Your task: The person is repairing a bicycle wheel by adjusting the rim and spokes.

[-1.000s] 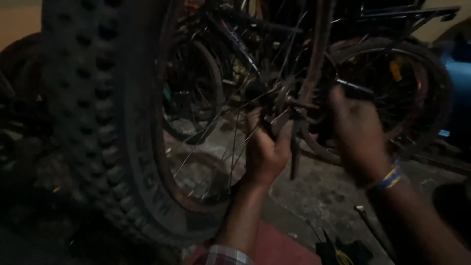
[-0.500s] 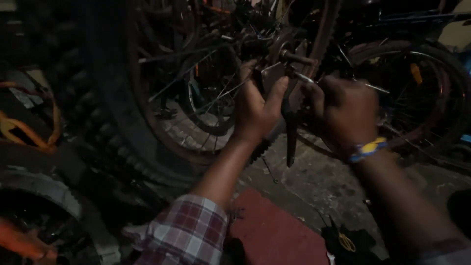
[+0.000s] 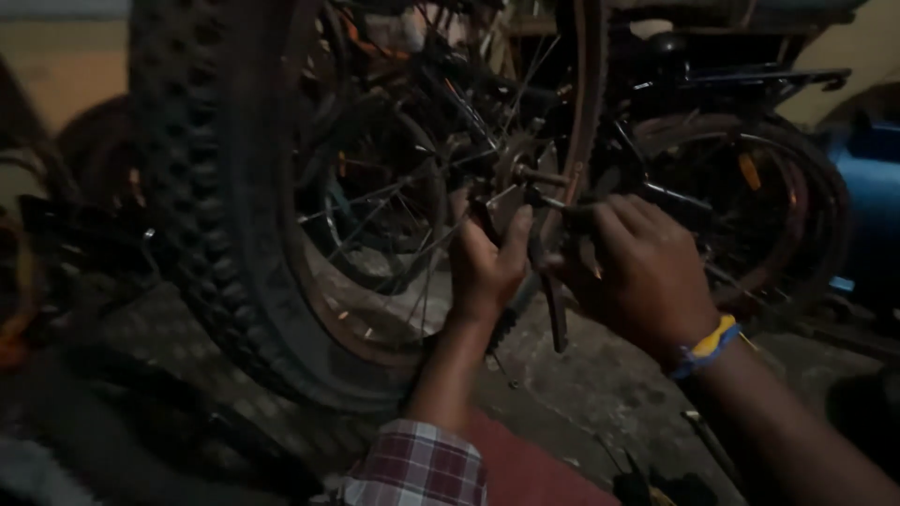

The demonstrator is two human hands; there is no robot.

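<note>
A bicycle wheel with a knobby black tyre stands upright in front of me, its spokes running to a rusty sprocket and axle at the hub. My left hand reaches through beside the spokes and grips the hub area just under the sprocket. My right hand, with a yellow and blue wristband, is closed on a thin metal tool or rod at the axle's right side. A dark bar hangs down between the two hands. The light is dim and what exactly the fingers hold is hard to make out.
Other bicycles stand behind, one with a rear wheel at the right. A blue object is at the far right. More tyres lie at the left. A red mat covers the stone floor below my arms.
The view has shifted back to the right and closer to the hub. Both hands stay at the sprocket; my right hand has moved slightly lower and right.
</note>
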